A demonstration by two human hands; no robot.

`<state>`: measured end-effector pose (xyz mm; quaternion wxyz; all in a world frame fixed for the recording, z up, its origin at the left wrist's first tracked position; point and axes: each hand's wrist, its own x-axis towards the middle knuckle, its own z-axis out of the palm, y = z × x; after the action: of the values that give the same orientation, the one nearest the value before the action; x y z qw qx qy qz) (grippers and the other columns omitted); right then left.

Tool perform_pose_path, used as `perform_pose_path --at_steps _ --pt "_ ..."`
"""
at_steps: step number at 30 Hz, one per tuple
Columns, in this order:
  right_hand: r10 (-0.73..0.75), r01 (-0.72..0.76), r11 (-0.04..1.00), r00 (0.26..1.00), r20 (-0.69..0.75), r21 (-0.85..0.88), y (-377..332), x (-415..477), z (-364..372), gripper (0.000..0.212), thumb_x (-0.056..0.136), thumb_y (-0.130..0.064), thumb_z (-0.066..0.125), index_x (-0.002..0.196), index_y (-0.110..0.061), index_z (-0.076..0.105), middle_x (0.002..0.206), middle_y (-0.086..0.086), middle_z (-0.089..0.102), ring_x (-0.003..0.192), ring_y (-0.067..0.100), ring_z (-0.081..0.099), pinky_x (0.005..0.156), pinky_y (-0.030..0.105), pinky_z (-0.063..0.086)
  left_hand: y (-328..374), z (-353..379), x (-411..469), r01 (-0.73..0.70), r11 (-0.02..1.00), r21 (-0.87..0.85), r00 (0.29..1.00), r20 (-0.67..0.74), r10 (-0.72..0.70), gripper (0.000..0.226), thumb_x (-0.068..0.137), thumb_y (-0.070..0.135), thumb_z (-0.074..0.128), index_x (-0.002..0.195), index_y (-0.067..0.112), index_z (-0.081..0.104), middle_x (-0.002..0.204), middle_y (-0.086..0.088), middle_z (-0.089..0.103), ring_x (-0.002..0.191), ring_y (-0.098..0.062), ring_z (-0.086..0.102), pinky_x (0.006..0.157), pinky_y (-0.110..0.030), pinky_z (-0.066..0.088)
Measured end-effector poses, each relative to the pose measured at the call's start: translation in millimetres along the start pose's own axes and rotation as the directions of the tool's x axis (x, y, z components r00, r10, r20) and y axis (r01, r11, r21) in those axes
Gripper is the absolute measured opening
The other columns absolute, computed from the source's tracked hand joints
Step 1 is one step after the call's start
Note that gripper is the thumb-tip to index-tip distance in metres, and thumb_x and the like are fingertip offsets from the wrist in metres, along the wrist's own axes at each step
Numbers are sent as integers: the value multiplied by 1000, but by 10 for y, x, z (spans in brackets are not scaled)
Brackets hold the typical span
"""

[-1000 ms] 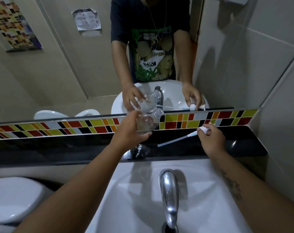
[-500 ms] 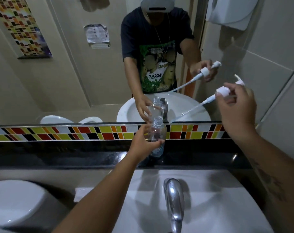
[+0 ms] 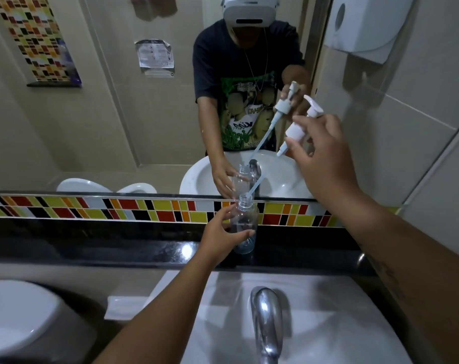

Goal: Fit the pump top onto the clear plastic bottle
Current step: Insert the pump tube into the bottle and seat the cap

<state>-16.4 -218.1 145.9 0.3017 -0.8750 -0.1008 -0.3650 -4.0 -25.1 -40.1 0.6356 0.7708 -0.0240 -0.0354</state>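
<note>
Sink taken as landmark. Black ledge lies behind it, under the mirror. Bottle is stood upright on the ledge, behind the tap, and is gripped by the left hand, fingers wrapped around it. Pump top is pinched in the right hand, raised above the sink's right side; its tube tip is set in the bottle neck.

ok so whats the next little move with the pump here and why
Probably lower the pump top so its tube slides further into the bottle. The right hand holds the pump high and tilted, the tube's tip sits about at the bottle's open neck, and the collar is far from the threads. The left hand steadies the bottle upright on the black ledge.
</note>
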Motion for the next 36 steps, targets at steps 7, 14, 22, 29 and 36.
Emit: perform_pose_path --at_steps 7,14,22,29,36 --pt "-126 130 991 985 121 -26 -54 -69 219 38 89 -17 64 126 -15 59 112 8 54 101 24 56 80 33 49 -20 19 15 7 999 -47 1000 1 -7 81 70 25 92 140 39 52 137 9 60 129 -21 55 95 -46 57" --pt "-91 104 994 958 271 -34 -19 -329 470 38 87 -12 65 124 -19 62 117 4 61 111 24 50 83 23 32 -5 49 -15 14 996 -83 1000 -2 -15 82 73 21 90 141 42 50 127 17 55 128 -18 51 97 -42 56" --pt "-84 98 995 943 322 -26 90 -494 684 39 87 -8 64 125 -17 62 116 4 64 106 27 53 82 26 36 -8 63 -3 20 996 -89 1000 0 -20 80 74 19 90 141 38 51 129 13 55 129 -19 52 91 -35 56" --pt "-64 67 998 941 332 1 195 -554 732 37 87 -9 65 124 -16 64 115 3 67 103 25 52 84 34 44 -1 70 7 20 996 -87 1000 0 -20 76 72 20 91 134 44 53 133 11 58 127 -18 53 92 -37 57" --pt "-80 91 996 919 385 -11 268 -650 761 38 92 -12 58 129 -19 60 122 1 64 107 24 52 85 34 44 7 85 17 24 997 -69 1000 13 -24 77 72 21 91 135 42 54 139 5 57 129 -19 52 94 -42 57"
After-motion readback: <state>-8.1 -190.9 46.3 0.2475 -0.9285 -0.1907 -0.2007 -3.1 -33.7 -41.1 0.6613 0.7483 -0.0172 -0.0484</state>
